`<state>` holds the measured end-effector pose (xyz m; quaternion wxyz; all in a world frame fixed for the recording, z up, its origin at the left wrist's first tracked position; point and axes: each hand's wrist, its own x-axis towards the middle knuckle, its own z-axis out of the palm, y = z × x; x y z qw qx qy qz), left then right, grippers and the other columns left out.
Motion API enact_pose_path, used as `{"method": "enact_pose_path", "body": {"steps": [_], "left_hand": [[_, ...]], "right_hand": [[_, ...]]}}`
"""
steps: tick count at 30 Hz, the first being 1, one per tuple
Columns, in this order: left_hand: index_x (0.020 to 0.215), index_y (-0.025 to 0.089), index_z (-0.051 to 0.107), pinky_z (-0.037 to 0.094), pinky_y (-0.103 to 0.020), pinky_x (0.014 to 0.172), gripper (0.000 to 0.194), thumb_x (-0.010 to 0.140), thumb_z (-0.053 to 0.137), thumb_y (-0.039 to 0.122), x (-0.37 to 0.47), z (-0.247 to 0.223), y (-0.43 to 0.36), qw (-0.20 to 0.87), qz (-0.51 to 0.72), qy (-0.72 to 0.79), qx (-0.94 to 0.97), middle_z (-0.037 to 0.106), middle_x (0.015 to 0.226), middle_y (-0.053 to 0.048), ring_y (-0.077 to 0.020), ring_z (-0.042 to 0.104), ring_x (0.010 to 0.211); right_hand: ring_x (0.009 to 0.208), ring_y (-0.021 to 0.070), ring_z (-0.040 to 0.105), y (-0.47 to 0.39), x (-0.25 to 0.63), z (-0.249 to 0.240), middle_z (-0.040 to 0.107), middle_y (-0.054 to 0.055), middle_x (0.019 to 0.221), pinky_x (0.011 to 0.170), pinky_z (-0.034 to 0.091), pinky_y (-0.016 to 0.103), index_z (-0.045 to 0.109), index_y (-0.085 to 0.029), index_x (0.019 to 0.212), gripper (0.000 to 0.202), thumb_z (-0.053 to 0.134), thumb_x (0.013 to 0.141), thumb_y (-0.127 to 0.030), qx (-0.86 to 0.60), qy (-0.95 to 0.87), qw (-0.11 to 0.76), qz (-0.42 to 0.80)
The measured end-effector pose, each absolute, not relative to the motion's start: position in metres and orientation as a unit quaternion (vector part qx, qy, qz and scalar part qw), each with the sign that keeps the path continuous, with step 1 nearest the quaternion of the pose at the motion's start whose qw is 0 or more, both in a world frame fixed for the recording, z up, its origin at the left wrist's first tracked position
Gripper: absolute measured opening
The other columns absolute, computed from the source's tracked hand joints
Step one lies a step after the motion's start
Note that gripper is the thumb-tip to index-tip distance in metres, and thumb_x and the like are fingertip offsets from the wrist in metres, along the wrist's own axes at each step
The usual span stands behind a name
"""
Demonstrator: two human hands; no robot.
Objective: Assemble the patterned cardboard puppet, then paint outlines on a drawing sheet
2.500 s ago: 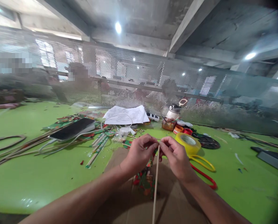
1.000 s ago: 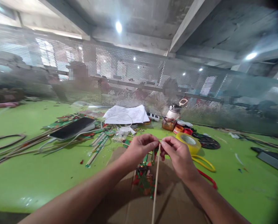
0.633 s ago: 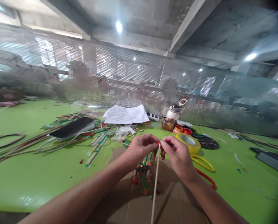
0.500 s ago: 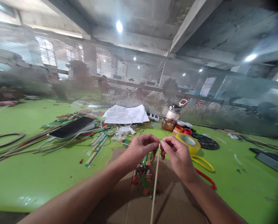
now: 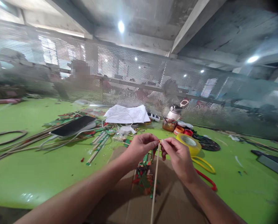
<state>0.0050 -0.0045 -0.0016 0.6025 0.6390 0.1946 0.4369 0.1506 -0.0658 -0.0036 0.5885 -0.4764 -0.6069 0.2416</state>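
At twelve o'clock on the glossy green table (image 5: 59, 174), your left hand (image 5: 142, 149) and right hand (image 5: 177, 155) pinch a slender wooden stick (image 5: 155, 183).

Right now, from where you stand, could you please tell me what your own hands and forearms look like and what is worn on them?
The left hand and right hand are both ungloved. No sleeve, watch or bracelet shows on the left forearm or right forearm. I see no ring, though some fingers are partly hidden.
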Motion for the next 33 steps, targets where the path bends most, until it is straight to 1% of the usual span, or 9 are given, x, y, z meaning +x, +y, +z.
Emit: {"method": "enact_pose_path", "body": {"steps": [6,10,15,20,23,27,33], "left_hand": [[0.079,0.012,0.063,0.038,-0.024,0.064,0.018,0.078,0.065,0.03,0.0047,0.0006,-0.0069,0.583,0.446,0.193,0.651,0.058,0.07,-0.001,-0.0101,0.049,0.065],[0.08,0.012,0.063,0.04,-0.025,0.065,0.019,0.077,0.065,0.031,0.0054,0.0006,-0.0068,0.568,0.449,0.188,0.663,0.059,0.071,-0.002,-0.0109,0.051,0.066],[0.078,0.013,0.06,0.039,-0.023,0.057,0.02,0.077,0.065,0.033,0.0066,0.0003,-0.0069,0.558,0.455,0.181,0.67,0.055,0.067,0.0,-0.0095,0.048,0.061],[0.075,0.013,0.06,0.037,-0.021,0.054,0.02,0.079,0.062,0.033,0.0054,0.0016,-0.0068,0.533,0.453,0.189,0.689,0.053,0.065,0.0,-0.0091,0.046,0.06],[0.075,0.013,0.06,0.037,-0.021,0.054,0.018,0.079,0.061,0.031,0.0041,0.0028,-0.0056,0.52,0.444,0.196,0.703,0.054,0.065,0.0,-0.0092,0.046,0.06],[0.073,0.013,0.06,0.035,-0.022,0.054,0.019,0.078,0.061,0.031,0.003,0.0035,-0.0035,0.511,0.432,0.203,0.715,0.052,0.062,0.001,-0.0088,0.043,0.058],[0.074,0.013,0.061,0.033,-0.021,0.053,0.02,0.077,0.062,0.032,0.0015,0.0049,-0.004,0.521,0.423,0.21,0.711,0.05,0.062,0.001,-0.0087,0.042,0.058]], "right_hand": [[0.054,0.0113,0.052,-0.0677,0.1497,-0.002,0.053,-0.001,0.063,0.051,0.044,0.024,0.059,-0.017,0.082,0.023,0.057,0.087,-0.039,-0.476,-0.606,0.59,0.24],[0.055,0.0113,0.053,-0.0695,0.1495,-0.0011,0.054,-0.002,0.065,0.052,0.045,0.024,0.058,-0.017,0.083,0.02,0.058,0.087,-0.037,-0.474,-0.607,0.591,0.239],[0.053,0.0114,0.053,-0.0692,0.1503,-0.0017,0.054,-0.002,0.063,0.05,0.044,0.024,0.059,-0.018,0.083,0.02,0.058,0.087,-0.037,-0.483,-0.613,0.585,0.222],[0.051,0.0115,0.051,-0.0678,0.1515,-0.0028,0.054,-0.002,0.06,0.049,0.043,0.023,0.061,-0.017,0.084,0.02,0.058,0.086,-0.037,-0.495,-0.614,0.578,0.211],[0.052,0.0117,0.051,-0.0675,0.1523,-0.0031,0.055,-0.001,0.062,0.049,0.043,0.023,0.062,-0.018,0.084,0.019,0.058,0.086,-0.036,-0.495,-0.622,0.572,0.203],[0.054,0.0123,0.052,-0.0677,0.153,-0.0026,0.057,0.0,0.064,0.053,0.044,0.024,0.062,-0.018,0.083,0.017,0.058,0.086,-0.034,-0.497,-0.642,0.561,0.16],[0.059,0.0131,0.055,-0.0686,0.1541,-0.0018,0.06,0.001,0.069,0.056,0.045,0.024,0.062,-0.018,0.081,0.014,0.057,0.086,-0.03,-0.489,-0.666,0.546,0.134]]}}
